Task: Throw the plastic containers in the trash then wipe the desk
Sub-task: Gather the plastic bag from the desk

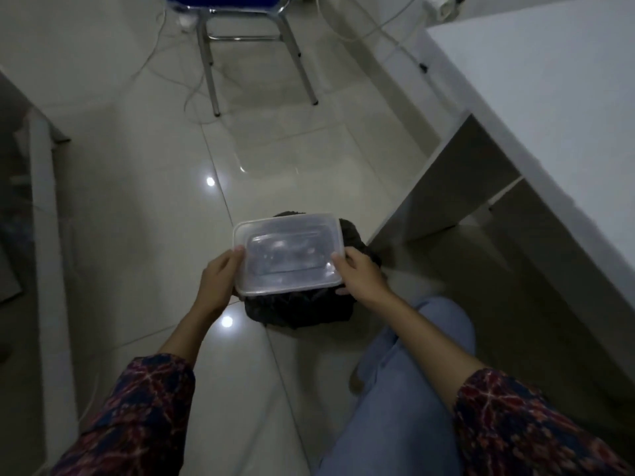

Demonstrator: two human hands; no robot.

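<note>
A clear rectangular plastic container (288,252) with its lid on is held level over the floor. My left hand (218,281) grips its left short side and my right hand (360,274) grips its right short side. Directly below it sits a trash bin lined with a black bag (302,309), mostly hidden by the container. The white desk (536,108) stands to the right, and the part of its top that shows is bare.
A metal-legged chair (247,46) with a blue seat stands ahead on the glossy tiled floor (144,201). White cables and a power strip (438,6) lie near the desk's far end. A white furniture edge (44,201) runs along the left. My knee in light trousers (405,389) is bent beside the bin.
</note>
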